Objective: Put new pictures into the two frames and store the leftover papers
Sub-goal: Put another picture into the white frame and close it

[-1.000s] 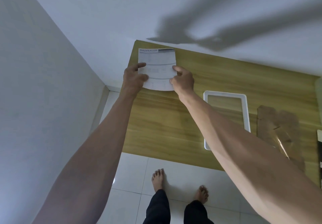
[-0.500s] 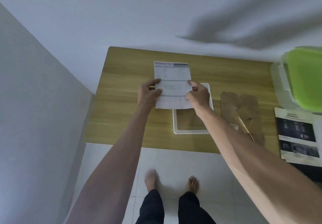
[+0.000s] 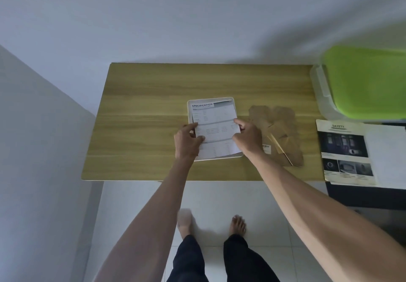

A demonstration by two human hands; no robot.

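A person stands at a wooden tabletop (image 3: 142,128), lowering a printed "Specification" sheet (image 3: 214,125) over a white picture frame (image 3: 238,154). The left hand (image 3: 186,141) pinches the sheet's left edge, thumb on top and fingers curled beneath; the right hand (image 3: 248,139) pinches the opposite edge the same way. Between the two grips the sheet covers nearly the whole frame, whose white rim peeks out along the top and at the near right corner; whether the paper already rests flat on it cannot be told. Just right of the right grip lies a brown cardboard backing (image 3: 276,132) on the tabletop. Further right, a "Safety" leaflet (image 3: 345,152) rests on a dark surface, and a green-lidded plastic box (image 3: 362,81) sits beyond it. Done well, the step likely calls for squaring the sheet's edges with the frame's opening before either grip lets go, keeping the paper taut so it does not buckle.
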